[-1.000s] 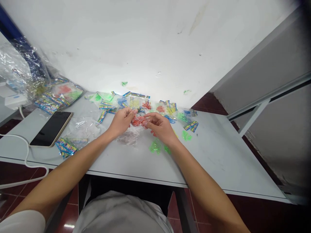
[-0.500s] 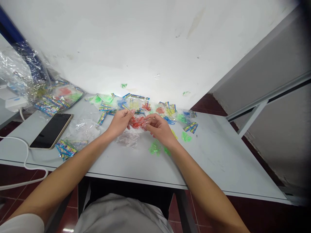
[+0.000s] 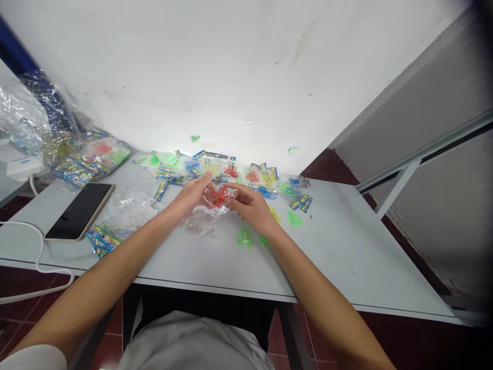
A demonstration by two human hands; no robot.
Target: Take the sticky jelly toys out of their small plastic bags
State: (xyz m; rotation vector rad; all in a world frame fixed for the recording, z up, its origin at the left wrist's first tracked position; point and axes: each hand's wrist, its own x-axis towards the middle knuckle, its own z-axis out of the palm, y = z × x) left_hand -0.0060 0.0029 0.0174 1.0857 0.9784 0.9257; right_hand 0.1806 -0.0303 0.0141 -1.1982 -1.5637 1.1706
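Note:
Between my hands is a clear plastic bag (image 3: pixel 217 197) with a red, stringy rubbery thing in it, held just above the grey table (image 3: pixel 231 272). My left hand (image 3: pixel 194 194) grips the bag's left side, thumb on top. On the right side, the thumb and fingers of my right hand (image 3: pixel 250 204) pinch the bag. A crumpled clear bag (image 3: pixel 202 222) lies on the table below them. Near my right wrist lie green rubbery pieces (image 3: pixel 245 237) and a yellow piece (image 3: pixel 275 214).
Along the white wall lie several small bags with colourful blue-and-yellow header cards (image 3: pixel 169 174). Left of my arm are a phone (image 3: pixel 80 211), loose cards (image 3: pixel 103 238) and a white cable (image 3: pixel 40 257). Green bits (image 3: pixel 195 138) stick to the wall.
The clear bag around the red piece is spread more fully between my hands. My left fingers have shifted slightly. The view has tilted a little.

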